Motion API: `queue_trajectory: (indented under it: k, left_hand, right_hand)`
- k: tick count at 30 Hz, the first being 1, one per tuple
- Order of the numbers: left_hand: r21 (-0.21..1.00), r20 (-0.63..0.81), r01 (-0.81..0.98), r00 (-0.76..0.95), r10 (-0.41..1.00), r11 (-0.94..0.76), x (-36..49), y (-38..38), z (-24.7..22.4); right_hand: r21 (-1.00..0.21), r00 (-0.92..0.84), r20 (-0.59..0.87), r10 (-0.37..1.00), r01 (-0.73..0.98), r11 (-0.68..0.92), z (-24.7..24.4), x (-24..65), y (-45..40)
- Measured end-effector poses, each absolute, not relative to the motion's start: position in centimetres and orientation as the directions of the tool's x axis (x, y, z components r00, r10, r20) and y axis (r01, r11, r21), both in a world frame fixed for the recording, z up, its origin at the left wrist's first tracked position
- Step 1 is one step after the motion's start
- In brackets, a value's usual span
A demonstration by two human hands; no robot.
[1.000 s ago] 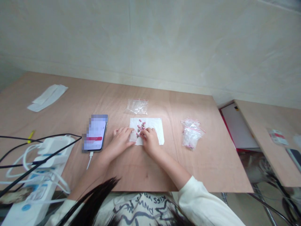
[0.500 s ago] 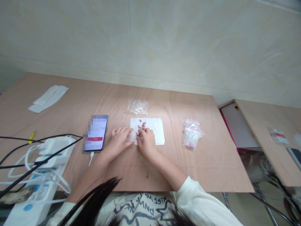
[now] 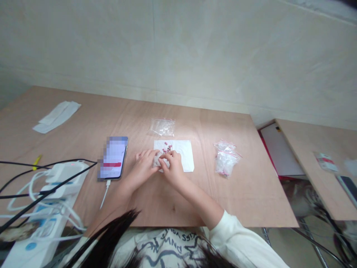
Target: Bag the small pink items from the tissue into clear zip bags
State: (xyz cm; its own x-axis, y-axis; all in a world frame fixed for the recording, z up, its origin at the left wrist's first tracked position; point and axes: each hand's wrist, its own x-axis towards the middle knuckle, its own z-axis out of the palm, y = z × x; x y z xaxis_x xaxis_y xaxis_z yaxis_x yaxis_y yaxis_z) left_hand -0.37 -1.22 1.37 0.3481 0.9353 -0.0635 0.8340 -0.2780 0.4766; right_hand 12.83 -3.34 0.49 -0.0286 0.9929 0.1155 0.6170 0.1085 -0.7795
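My left hand (image 3: 145,162) is closed on the edge of a small clear plastic bag (image 3: 157,159), over the left part of a white paper sheet (image 3: 187,156). Close beside it, my right hand (image 3: 173,164) has thumb and forefinger pinched at the bag's right side. Whatever lies between those fingertips is hidden or too small to name. Just beyond the fingers, several small pink pieces (image 3: 167,146) with dark bits lie loose on the paper.
A flat clear zip bag (image 3: 163,127) lies behind the paper. Filled zip bags (image 3: 226,162) are stacked at the right. On the left are a charging phone (image 3: 115,158), a power strip (image 3: 44,227) with cables, and folded white paper (image 3: 57,117).
My right hand's fingertips have moved left from the pink pieces to the small bag. My left hand stays about where it was.
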Motion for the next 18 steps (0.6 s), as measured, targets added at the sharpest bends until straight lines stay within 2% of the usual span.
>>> queue_trajectory:
  k: [3,6,12,16,18]
  left_hand:
    - [0.531,-0.019,0.814,0.289,0.957,-0.235,0.2,-1.5,1.8]
    - [0.638,0.021,0.738,0.269,0.963,-0.22,0.3,-1.9,2.3]
    - [0.886,-0.11,0.459,0.35,0.93,-0.068,-0.3,-2.5,4.6]
    - [0.92,-0.127,0.391,0.381,0.916,-0.036,-0.1,-2.7,5.9]
    - [0.918,-0.117,0.395,0.364,0.924,-0.04,0.1,-2.9,6.2]
  right_hand:
    - [-0.848,0.001,0.121,0.993,0.52,0.103,1.1,12.9,-4.2]
    - [-0.919,0.017,0.131,0.991,0.376,0.115,1.9,14.0,-4.9]
    - [-0.973,0.128,0.076,0.989,0.226,0.046,3.4,16.5,-5.9]
    - [-0.996,0.172,0.011,0.985,0.085,-0.004,3.5,17.1,-6.3]
    - [-0.996,0.157,-0.034,0.987,0.071,-0.046,3.3,17.2,-6.4]
